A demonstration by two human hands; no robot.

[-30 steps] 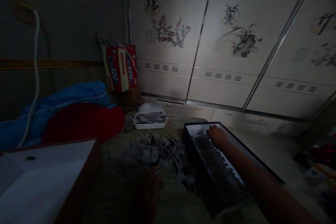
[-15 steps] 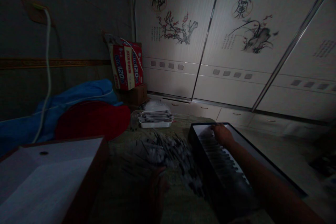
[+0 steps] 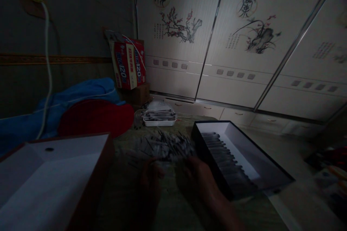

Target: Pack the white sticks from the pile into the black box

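A loose heap of thin, pen-like sticks (image 3: pixel 168 144), clear with dark parts, lies mid-table, dim and smeared. At its near edge is my left hand (image 3: pixel 151 182), fingers curled in; whatever they hold is too dark to make out. My right hand (image 3: pixel 202 178) is by the heap's near right side, beside a dark box, its fingers blurred and in shadow. Inside that black-sided open box (image 3: pixel 244 148) with a pale lining, similar sticks (image 3: pixel 222 155) lie side by side in a row along the left part.
A white tray (image 3: pixel 159 123) full of similar sticks stands behind the heap. To the left are a large open box (image 3: pixel 93 180) with a white inside, red cloth (image 3: pixel 96 119) and blue cloth (image 3: pixel 89 90). A red carton (image 3: pixel 128 65) stands by the sliding cabinet doors (image 3: pixel 179 79).
My right hand has come out of the black box's far end and back to the heap. My left hand has shifted slightly left. The view has turned slightly.
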